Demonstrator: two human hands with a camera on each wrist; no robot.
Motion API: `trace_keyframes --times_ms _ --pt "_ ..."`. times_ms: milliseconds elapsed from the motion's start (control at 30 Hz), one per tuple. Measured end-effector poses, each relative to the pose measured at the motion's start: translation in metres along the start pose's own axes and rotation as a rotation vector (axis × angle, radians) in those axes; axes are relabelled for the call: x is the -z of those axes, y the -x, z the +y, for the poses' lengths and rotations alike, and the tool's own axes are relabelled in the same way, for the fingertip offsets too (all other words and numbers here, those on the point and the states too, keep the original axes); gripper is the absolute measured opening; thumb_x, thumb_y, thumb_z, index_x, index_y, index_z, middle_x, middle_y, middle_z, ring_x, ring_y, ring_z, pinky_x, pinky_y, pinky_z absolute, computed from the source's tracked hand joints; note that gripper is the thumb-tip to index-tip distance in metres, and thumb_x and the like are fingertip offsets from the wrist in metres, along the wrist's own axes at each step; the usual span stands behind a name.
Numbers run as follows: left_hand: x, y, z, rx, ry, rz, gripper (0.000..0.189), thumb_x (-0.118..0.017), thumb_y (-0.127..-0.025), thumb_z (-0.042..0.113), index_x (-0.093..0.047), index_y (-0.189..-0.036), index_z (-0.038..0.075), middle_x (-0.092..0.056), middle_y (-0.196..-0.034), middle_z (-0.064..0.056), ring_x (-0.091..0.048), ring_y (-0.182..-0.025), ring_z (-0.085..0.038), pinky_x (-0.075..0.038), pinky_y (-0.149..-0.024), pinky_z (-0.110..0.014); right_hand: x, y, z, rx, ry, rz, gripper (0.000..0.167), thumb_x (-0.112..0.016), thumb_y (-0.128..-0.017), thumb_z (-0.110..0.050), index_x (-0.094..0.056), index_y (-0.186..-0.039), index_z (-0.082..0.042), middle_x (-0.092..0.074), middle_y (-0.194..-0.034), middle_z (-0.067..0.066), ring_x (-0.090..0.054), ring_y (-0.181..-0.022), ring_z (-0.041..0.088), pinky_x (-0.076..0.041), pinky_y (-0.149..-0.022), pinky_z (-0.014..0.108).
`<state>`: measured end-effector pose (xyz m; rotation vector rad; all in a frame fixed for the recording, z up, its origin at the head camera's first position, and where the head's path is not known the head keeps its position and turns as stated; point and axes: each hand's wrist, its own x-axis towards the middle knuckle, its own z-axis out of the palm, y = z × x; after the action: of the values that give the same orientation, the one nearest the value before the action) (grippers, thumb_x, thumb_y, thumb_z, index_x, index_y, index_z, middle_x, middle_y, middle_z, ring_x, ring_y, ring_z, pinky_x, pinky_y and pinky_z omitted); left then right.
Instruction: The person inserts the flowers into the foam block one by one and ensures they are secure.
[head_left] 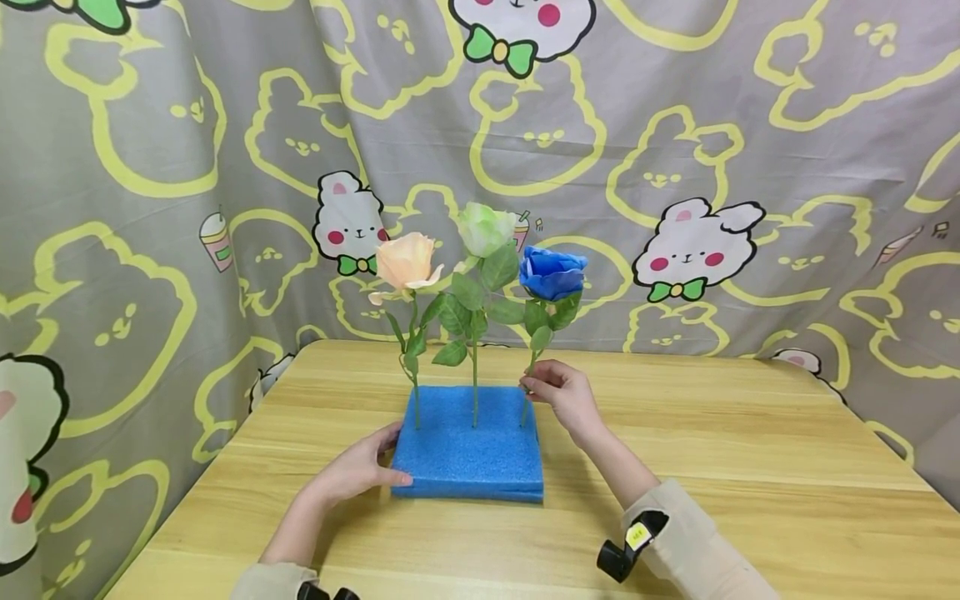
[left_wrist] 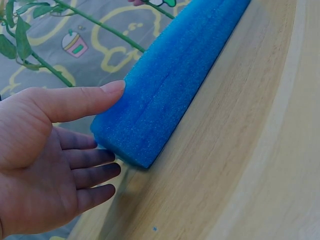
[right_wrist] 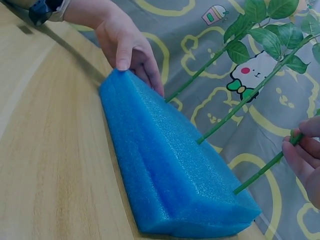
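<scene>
A blue foam block [head_left: 468, 454] lies on the table with three artificial roses standing in it. The peach rose [head_left: 407, 262] is at the left, the pale green rose [head_left: 486, 229] in the middle, the blue rose [head_left: 553, 272] at the right. My right hand [head_left: 564, 398] pinches the blue rose's green stem [right_wrist: 260, 172] between thumb and fingers, above the foam. At the block's left front corner is my left hand [head_left: 360, 462]; its thumb touches the foam edge, and its fingers [left_wrist: 92, 176] extend fairly straight beside the block.
The wooden table [head_left: 712, 442] extends on both sides of the block. A grey curtain [head_left: 675, 83] with yellow outlines and cartoon bears hangs behind it. Leaves of the three roses come close together above the foam. Black wrist cameras [head_left: 630, 546] are strapped over both sleeves.
</scene>
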<state>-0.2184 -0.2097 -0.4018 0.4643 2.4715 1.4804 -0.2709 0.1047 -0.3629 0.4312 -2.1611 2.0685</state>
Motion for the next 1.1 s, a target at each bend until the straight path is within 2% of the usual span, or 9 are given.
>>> trace_keyframes --times_ms 200,433,700,1100 --pt "-0.0001 -0.0007 -0.0007 0.003 -0.006 -0.001 0.092 -0.077 -0.075 0.018 -0.021 -0.141 -0.012 -0.027 -0.143 -0.031 -0.027 -0.13 -0.045 -0.021 -0.105 -0.056 0.0004 -0.0007 0.0004 -0.006 0.018 -0.015 0.02 -0.061 -0.087 0.001 -0.059 -0.101 0.014 -0.065 -0.089 0.014 -0.065 -0.081 0.014 -0.055 -0.072 0.03" --pt "0.0 -0.0007 0.0 0.007 -0.019 0.004 0.092 -0.077 -0.075 0.02 -0.021 -0.141 -0.012 -0.027 -0.143 -0.031 -0.027 -0.13 -0.045 -0.021 -0.105 -0.056 0.0009 -0.0007 0.0024 -0.002 0.022 -0.03 0.019 -0.059 -0.088 0.0 -0.059 -0.101 0.014 -0.065 -0.094 0.019 -0.065 -0.088 0.024 -0.054 -0.074 0.029" --pt "0.0003 -0.0006 0.0006 0.0 -0.024 0.002 0.092 -0.077 -0.075 0.02 -0.022 -0.141 -0.012 -0.028 -0.143 -0.031 -0.028 -0.13 -0.045 -0.022 -0.105 -0.056 0.0011 -0.0015 0.0024 0.0 0.015 -0.041 0.018 -0.058 -0.088 0.002 -0.058 -0.102 0.014 -0.065 -0.095 0.021 -0.065 -0.089 0.027 -0.054 -0.074 0.029" --pt "-0.0004 0.0003 0.001 0.009 -0.022 0.006 0.092 -0.078 -0.075 0.019 -0.022 -0.141 -0.012 -0.027 -0.143 -0.031 -0.028 -0.13 -0.045 -0.023 -0.105 -0.056 0.0049 -0.0011 0.0089 -0.021 0.007 -0.083 0.02 -0.055 -0.088 0.006 -0.056 -0.104 0.017 -0.065 -0.097 0.024 -0.066 -0.088 0.021 -0.054 -0.075 0.03"
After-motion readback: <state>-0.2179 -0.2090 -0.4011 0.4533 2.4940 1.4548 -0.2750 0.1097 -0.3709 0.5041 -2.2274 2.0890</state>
